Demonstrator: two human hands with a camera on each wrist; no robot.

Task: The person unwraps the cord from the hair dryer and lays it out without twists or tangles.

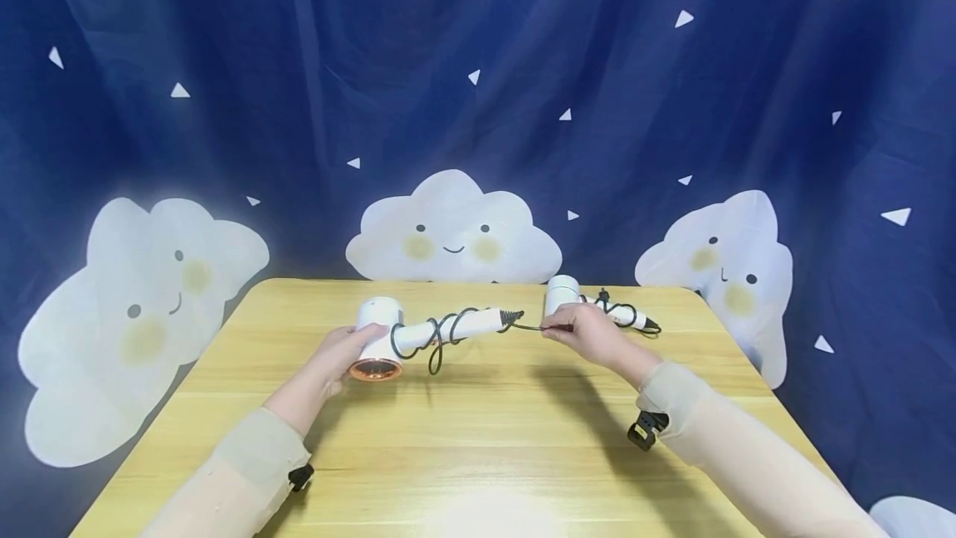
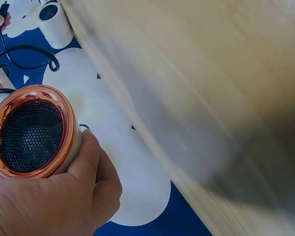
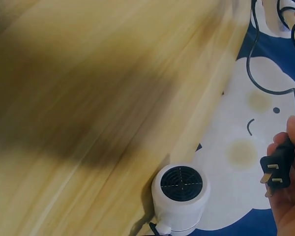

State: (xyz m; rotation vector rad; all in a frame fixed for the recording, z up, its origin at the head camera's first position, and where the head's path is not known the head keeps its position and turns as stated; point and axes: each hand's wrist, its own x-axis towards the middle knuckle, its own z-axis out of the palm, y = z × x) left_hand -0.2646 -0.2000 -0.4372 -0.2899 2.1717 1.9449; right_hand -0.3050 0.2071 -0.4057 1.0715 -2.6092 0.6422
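Over the table's (image 1: 448,447) left half, left hand (image 1: 343,357) grips a white hair dryer (image 1: 413,338) by its barrel, handle pointing right, probably to steady it. Black cord (image 2: 27,46) coils loosely round the handle, likely to stow it. Right hand (image 1: 595,335) pinches the plug (image 3: 278,164), seemingly to control the loose end. Beyond, second dryer (image 1: 562,295) rests near the far edge, presumably out of the way.
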